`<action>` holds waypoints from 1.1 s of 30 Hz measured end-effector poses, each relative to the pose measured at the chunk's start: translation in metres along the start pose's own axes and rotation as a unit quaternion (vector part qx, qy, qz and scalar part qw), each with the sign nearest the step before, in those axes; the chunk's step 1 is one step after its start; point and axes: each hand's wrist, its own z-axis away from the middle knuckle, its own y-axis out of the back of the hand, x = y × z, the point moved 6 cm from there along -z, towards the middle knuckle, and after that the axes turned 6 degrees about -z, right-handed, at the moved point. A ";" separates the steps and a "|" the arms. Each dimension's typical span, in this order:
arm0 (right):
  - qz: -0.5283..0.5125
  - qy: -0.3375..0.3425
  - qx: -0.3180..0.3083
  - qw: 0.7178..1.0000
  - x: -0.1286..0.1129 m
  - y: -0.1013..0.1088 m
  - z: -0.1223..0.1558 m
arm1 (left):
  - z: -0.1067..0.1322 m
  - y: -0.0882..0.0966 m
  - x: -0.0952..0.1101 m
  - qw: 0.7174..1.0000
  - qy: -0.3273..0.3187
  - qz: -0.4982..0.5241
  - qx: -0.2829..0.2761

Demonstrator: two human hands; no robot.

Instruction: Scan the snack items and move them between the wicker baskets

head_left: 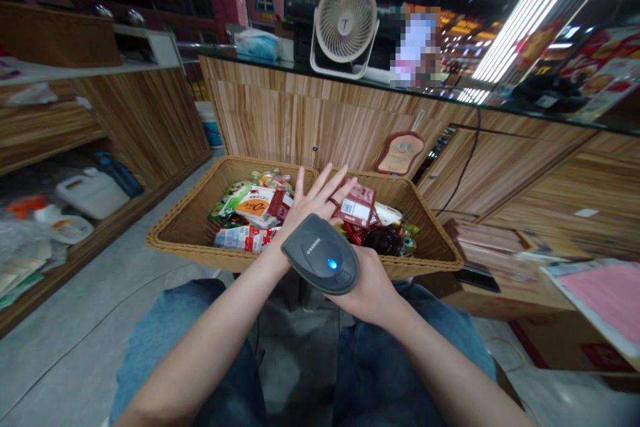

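In my right hand [373, 287] is a dark grey barcode scanner [320, 250] with a blue light lit on top. My left hand [320, 197] reaches past the scanner with its fingers spread, a ring on one of them. Its fingertips overlap the edge of a dark red packet with a white label [359, 203]; I cannot tell whether they touch it. Under the hands are a left wicker basket [183, 217] and a right wicker basket [435, 233]. A white and orange snack bag [254, 205], a green packet [234, 197] and a dark round container [383, 240] lie in them.
Behind the baskets runs a wooden counter [270, 113] with a white fan [346, 23] on top. A bread-shaped board [401, 152] leans there. Shelves with a white jug [93, 190] are at left, cardboard boxes [520, 293] at right. A cable [473, 160] hangs down.
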 end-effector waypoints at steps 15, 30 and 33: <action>0.003 -0.034 -0.023 0.999 0.005 -0.003 0.002 | 0.054 0.025 -0.101 0.983 0.153 0.012 -0.102; 0.031 -0.029 -0.109 0.993 0.007 -0.021 0.003 | 0.026 -0.040 -0.111 0.926 -0.001 -0.005 -0.378; 0.031 -0.023 -0.108 0.993 0.007 -0.020 0.004 | 0.023 -0.051 -0.116 0.921 -0.008 -0.028 -0.387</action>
